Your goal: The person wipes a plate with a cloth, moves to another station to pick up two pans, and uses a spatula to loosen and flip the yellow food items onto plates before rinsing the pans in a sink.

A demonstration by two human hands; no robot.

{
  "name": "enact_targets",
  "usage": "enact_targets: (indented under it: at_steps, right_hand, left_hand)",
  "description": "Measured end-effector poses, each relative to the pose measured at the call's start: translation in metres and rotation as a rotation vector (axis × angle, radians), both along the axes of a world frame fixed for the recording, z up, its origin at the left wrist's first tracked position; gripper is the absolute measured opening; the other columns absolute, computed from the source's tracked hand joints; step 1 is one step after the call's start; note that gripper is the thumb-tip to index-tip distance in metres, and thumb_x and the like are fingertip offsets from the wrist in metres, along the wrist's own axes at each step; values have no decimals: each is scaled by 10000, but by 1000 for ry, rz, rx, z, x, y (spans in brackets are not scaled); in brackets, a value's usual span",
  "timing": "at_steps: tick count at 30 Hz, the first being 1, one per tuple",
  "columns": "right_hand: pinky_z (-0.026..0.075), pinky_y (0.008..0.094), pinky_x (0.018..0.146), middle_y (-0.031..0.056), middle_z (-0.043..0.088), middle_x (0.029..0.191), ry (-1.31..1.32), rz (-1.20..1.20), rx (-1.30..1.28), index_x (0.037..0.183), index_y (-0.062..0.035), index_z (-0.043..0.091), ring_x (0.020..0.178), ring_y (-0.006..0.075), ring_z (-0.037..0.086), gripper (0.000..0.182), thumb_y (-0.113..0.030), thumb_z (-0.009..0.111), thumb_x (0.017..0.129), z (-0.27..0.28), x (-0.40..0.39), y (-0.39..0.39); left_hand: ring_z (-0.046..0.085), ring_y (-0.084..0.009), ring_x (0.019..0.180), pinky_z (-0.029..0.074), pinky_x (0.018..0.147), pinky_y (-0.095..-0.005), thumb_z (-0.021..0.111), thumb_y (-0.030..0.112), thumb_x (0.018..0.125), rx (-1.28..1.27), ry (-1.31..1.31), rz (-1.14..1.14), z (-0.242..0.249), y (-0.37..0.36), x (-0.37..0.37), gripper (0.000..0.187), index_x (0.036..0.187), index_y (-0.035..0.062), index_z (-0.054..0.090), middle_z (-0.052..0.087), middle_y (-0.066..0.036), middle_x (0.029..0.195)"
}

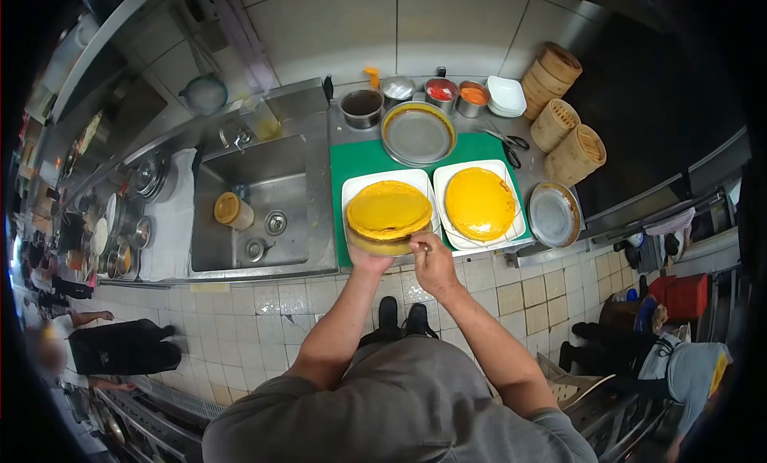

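Observation:
A round metal pan (pixel 375 246) is tilted over the near part of a white square plate (pixel 349 188). From below and in front, my left hand (pixel 372 260) holds this pan. A yellow round cake (pixel 390 206) lies partly in the pan, its far part over the plate, with a crack along its near side. My right hand (pixel 432 265) is closed at the right edge of cake and pan; what its fingers pinch is not clear. Beside it, a second yellow cake (pixel 479 203) rests on another white square plate (pixel 518 223). Both plates stand on a green board (pixel 359 163).
Behind the plates is a round pan (pixel 419 135); another pan (pixel 554 215) stands to the right. Scissors (pixel 511 140), small pots (pixel 361 107) and bamboo steamers (pixel 575 155) line the counter. A sink (pixel 264 171) is on the left. One person (pixel 120 347) is left, another (pixel 671 367) right.

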State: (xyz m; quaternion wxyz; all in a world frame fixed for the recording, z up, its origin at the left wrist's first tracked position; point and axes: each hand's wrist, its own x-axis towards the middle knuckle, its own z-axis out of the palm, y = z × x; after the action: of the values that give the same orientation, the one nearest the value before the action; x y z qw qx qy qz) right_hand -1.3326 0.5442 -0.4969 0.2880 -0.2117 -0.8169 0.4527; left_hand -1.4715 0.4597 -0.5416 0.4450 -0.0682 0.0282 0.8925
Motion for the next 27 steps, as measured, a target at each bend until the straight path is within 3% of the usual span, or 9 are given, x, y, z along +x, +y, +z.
enact_targets:
  at_steps: [4, 6, 10, 12, 17, 20, 27]
  right_hand:
    - [524, 424, 808, 221, 651, 954, 8, -24, -72, 1016, 6, 597, 917, 401, 648, 111, -51, 646, 935, -4, -4, 0]
    - [537, 363, 777, 181, 680, 978, -20, -36, -11, 1032, -1, 596, 852, 309, 682, 126, -124, 598, 1004, -3, -4, -1]
    - [537, 359, 773, 181, 680, 980, -21, -76, 78, 1032, -1, 605, 853, 312, 682, 139, -135, 611, 997, -11, -5, 0]
    - [506, 448, 777, 207, 666, 920, -23, -87, 73, 1001, -33, 613, 885, 392, 633, 139, -156, 654, 950, -6, -5, 1]
    - [506, 451, 770, 217, 662, 895, -171, -49, -25, 989, -2, 606, 864, 396, 640, 182, -180, 633, 961, 33, 8, -4]
    - [511, 450, 749, 233, 656, 885, -198, -11, -49, 982, 19, 598, 831, 396, 650, 213, -193, 612, 974, 61, 28, -11]
    - [512, 426, 709, 240, 639, 867, -232, 107, -171, 966, 38, 585, 776, 376, 654, 228, -183, 545, 1006, 92, 85, -4]
  left_hand:
    - [498, -350, 1320, 351, 1141, -544, 350, 546, 1009, -41, -61, -21, -2, -3, 1, 607, 1401, 117, 526, 545, -130, 1430]
    - [493, -350, 1325, 348, 1143, -543, 342, 531, 1014, -38, -58, -31, -1, -4, 1, 599, 1407, 117, 522, 539, -132, 1438]
    - [479, -350, 1342, 337, 1153, -542, 336, 495, 1017, -28, -44, -58, -2, -8, 2, 579, 1417, 115, 514, 525, -134, 1456]
    - [475, -349, 1347, 334, 1156, -542, 338, 487, 1017, -20, -38, -69, -3, -11, 5, 575, 1419, 114, 512, 524, -133, 1457]
    - [464, -354, 1357, 321, 1158, -561, 341, 485, 1004, -80, -234, -52, 18, -23, 26, 591, 1437, 109, 485, 496, -141, 1477]
    - [416, -352, 1398, 297, 1165, -568, 269, 462, 1026, -157, -163, -154, 49, -34, 45, 589, 1460, 104, 444, 440, -143, 1523]
    - [458, -366, 1358, 313, 1150, -575, 286, 460, 1028, -209, -285, -99, 18, -64, 102, 561, 1399, 91, 486, 515, -147, 1449]
